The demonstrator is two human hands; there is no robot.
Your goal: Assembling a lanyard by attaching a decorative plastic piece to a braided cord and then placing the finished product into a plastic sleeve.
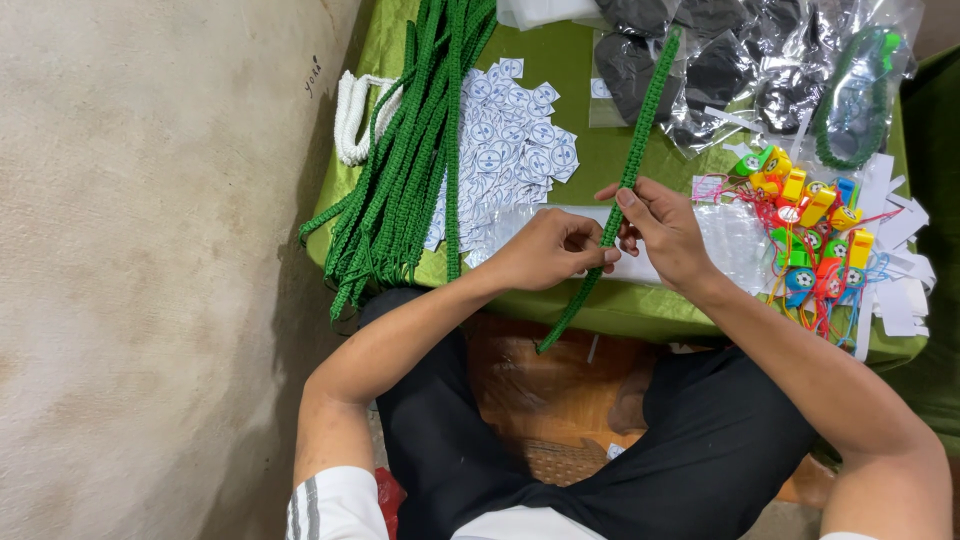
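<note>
A long green braided cord [640, 130] runs from the far side of the low table down past its front edge. My left hand [548, 250] pinches it at the middle from the left. My right hand [658, 225] grips the same cord just above, thumb on top. Under both hands lies a clear plastic bag [735, 240] on the green tablecloth [575, 70].
A thick bundle of green braided cords [410, 150] hangs over the table's left edge, beside a white cord [350, 115]. Round white stickers [515, 140] lie in a heap. Colourful plastic whistles [815, 225] pile at the right. Bagged dark items [720, 60] sit at the back.
</note>
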